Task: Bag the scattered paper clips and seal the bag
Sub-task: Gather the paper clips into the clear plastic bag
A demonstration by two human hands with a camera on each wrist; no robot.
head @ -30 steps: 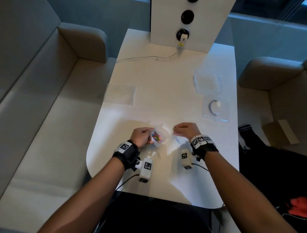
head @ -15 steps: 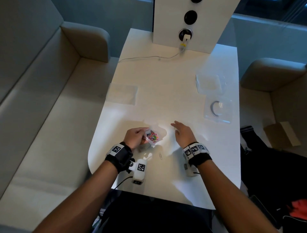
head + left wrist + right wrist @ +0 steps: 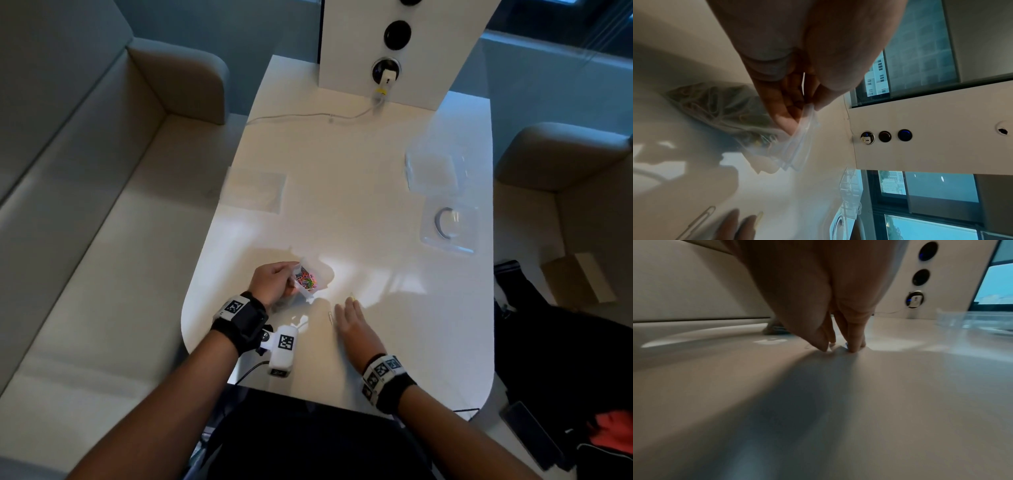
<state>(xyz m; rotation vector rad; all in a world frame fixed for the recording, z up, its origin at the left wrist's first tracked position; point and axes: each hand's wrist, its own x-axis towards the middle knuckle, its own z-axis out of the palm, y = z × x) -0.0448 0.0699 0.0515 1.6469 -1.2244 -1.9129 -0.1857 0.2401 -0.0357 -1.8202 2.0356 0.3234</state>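
Here the left hand (image 3: 274, 281) pinches the mouth of the small clear plastic bag (image 3: 310, 279) of coloured clips above the white bench (image 3: 359, 192). The right hand (image 3: 354, 325), fingers extended, presses a yellow paper clip (image 3: 352, 299); a silver wire clip (image 3: 331, 317) lies just beside. Next likely comes pinching and bagging.

Multicoloured paper clips (image 3: 307, 277) were seen through a clear bag (image 3: 310, 289). A white table (image 3: 342, 192) was shown between beige sofas (image 3: 102, 240). Black-and-white checker tags (image 3: 286, 342) were worn on black wristbands (image 3: 245, 323).
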